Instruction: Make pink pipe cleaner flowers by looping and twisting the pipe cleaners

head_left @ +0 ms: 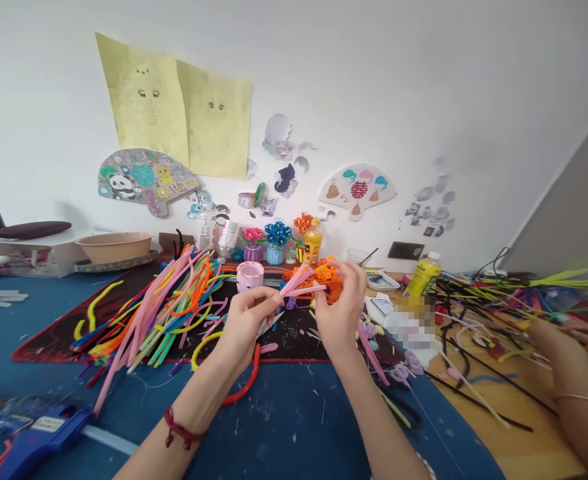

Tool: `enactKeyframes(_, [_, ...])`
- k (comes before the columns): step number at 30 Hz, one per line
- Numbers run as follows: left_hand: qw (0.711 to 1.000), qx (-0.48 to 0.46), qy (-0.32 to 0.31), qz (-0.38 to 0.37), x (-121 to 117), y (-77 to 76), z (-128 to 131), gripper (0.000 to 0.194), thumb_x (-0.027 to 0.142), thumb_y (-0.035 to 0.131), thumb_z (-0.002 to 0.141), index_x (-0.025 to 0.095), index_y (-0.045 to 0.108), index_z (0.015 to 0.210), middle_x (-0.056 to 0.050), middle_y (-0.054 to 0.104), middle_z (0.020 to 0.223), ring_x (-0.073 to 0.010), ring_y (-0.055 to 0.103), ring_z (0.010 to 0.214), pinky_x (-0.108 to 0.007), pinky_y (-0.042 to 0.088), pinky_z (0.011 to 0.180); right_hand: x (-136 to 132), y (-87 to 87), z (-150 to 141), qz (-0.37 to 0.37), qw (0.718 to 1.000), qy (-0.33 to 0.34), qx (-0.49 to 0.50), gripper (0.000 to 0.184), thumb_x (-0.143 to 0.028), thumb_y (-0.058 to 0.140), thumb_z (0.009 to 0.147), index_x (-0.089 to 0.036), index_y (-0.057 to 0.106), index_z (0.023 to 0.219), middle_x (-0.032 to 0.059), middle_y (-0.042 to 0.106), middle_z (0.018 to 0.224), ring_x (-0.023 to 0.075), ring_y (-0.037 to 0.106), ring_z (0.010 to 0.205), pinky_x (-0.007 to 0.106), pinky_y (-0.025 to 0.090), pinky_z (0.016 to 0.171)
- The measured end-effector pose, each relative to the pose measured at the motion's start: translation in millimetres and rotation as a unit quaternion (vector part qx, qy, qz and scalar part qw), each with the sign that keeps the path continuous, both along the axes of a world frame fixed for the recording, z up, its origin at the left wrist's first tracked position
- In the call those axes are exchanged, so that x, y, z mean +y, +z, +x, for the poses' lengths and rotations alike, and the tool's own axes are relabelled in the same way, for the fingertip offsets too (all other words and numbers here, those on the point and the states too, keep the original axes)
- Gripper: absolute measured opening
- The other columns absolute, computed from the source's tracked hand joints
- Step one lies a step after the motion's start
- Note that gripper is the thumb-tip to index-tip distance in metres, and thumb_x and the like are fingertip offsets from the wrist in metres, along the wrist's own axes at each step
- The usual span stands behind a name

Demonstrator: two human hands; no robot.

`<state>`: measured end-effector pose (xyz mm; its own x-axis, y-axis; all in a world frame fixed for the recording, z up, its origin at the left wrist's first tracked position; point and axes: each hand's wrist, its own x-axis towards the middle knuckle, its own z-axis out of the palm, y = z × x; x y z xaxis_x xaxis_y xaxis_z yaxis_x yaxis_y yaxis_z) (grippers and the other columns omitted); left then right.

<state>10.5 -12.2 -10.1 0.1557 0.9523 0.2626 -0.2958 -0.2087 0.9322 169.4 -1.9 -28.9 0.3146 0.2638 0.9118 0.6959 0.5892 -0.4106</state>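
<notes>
Between the fingertips of my left hand (pixel 251 317) a small bundle of pink pipe cleaners (pixel 299 281) is pinched, its strands fanning out to the right. My right hand (pixel 341 307) is beside the bundle, thumb and fingers apart, with the thumb at the end of one strand. Just behind my left hand stands a pink-and-white cup-shaped pot (pixel 250 275). A thin pointed metal blade shows below my left fingers, mostly hidden. Orange fuzzy flowers (pixel 328 272) lie behind my right hand.
Loose coloured pipe cleaners (pixel 149 300) pile up on the dark mat (pixel 49 340) at left. A blue glue gun (pixel 44 433) lies front left. Flower pots (pixel 275 253) and bottles line the wall. Another person's hands (pixel 569 353) are at right, above scattered black strands (pixel 504 387).
</notes>
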Motion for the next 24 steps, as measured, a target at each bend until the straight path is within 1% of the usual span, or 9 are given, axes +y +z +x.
enactKeyframes(2, [1.0,-0.005,0.013,0.007,2,-0.6,-2,0.018,0.028,0.073,0.066,0.011,0.066,0.065,0.0,0.056,0.059,-0.0078,0.043,0.052,-0.021,0.032,0.05,3,-0.1,1,-0.131,0.97,0.164,0.124,0.046,-0.024,0.073,0.073,-0.021,0.057,0.116,0.0097,0.062,0.106,0.022,0.062,0.088,0.038,0.052,0.08])
enactKeyframes(4, [0.999,-0.011,0.029,0.018,4,-2.3,-2,0.019,0.03,0.073,0.067,0.012,0.067,0.069,0.0,0.059,0.064,-0.0085,0.047,0.055,-0.021,0.036,0.053,3,-1.3,-4,-0.296,0.866,0.378,0.139,0.036,-0.037,0.072,0.076,-0.019,0.063,0.106,0.0078,0.066,0.094,0.02,0.064,0.082,0.034,0.053,0.075])
enactKeyframes(5, [0.999,-0.011,0.037,0.025,4,-3.6,-1,0.019,0.031,0.073,0.068,0.013,0.068,0.071,0.0,0.061,0.067,-0.0096,0.05,0.058,-0.021,0.039,0.056,2,-2.0,-8,-0.348,0.81,0.454,0.131,0.036,-0.042,0.069,0.079,-0.017,0.065,0.104,0.0086,0.068,0.092,0.0203,0.065,0.081,0.034,0.053,0.075])
enactKeyframes(6, [0.998,-0.005,0.045,0.035,4,-5.1,0,0.019,0.031,0.074,0.069,0.014,0.069,0.074,-0.001,0.064,0.07,-0.0112,0.054,0.062,-0.022,0.042,0.06,1,-2.5,-13,-0.359,0.779,0.496,0.134,0.038,-0.045,0.07,0.078,-0.017,0.067,0.102,0.0088,0.069,0.092,0.0208,0.066,0.081,0.035,0.053,0.076])
enactKeyframes(10, [0.983,0.12,0.084,0.107,3,-10.3,5,0.02,0.034,0.066,0.078,0.015,0.071,0.08,-0.006,0.072,0.083,-0.0197,0.064,0.078,-0.029,0.047,0.073,-2,-2.1,-26,-0.269,0.824,0.468,0.171,0.031,-0.046,0.072,0.076,-0.018,0.072,0.089,0.0074,0.073,0.092,0.0233,0.067,0.091,0.037,0.051,0.087])
enactKeyframes(14, [0.915,0.321,0.154,0.188,1,-7.1,3,0.019,0.028,0.058,0.083,0.017,0.073,0.082,-0.006,0.074,0.084,-0.0213,0.064,0.076,-0.031,0.044,0.072,2,-1.2,-17,-0.227,0.909,0.342,0.077,0.02,-0.038,0.069,0.08,-0.019,0.075,0.078,0.0081,0.075,0.084,0.0249,0.069,0.084,0.038,0.052,0.081])
enactKeyframes(16, [0.883,0.363,0.198,0.222,-2,-2.5,0,0.019,0.028,0.056,0.085,0.017,0.072,0.082,-0.005,0.072,0.081,-0.0202,0.062,0.073,-0.031,0.042,0.069,3,-1.6,-12,-0.217,0.94,0.262,0.026,0.018,-0.033,0.068,0.081,-0.019,0.075,0.072,0.0081,0.075,0.078,0.0248,0.068,0.079,0.037,0.052,0.076])
enactKeyframes(18, [0.881,0.353,0.2,0.244,-4,2.3,-3,0.02,0.031,0.056,0.086,0.017,0.07,0.088,-0.004,0.071,0.082,-0.0178,0.06,0.07,-0.028,0.042,0.066,3,-2.2,-10,-0.222,0.946,0.236,-0.02,0.018,-0.031,0.067,0.082,-0.019,0.074,0.071,0.0077,0.074,0.075,0.0239,0.068,0.075,0.034,0.051,0.071])
enactKeyframes(24, [0.895,0.318,0.162,0.268,-6,8.0,-4,0.012,0.025,0.055,0.085,0.018,0.064,0.08,0.0,0.063,0.072,-0.0139,0.052,0.064,-0.024,0.038,0.061,1,-2.6,-14,-0.241,0.922,0.302,-0.026,0.017,-0.033,0.068,0.081,-0.019,0.076,0.078,0.0073,0.075,0.079,0.0227,0.067,0.075,0.032,0.052,0.069])
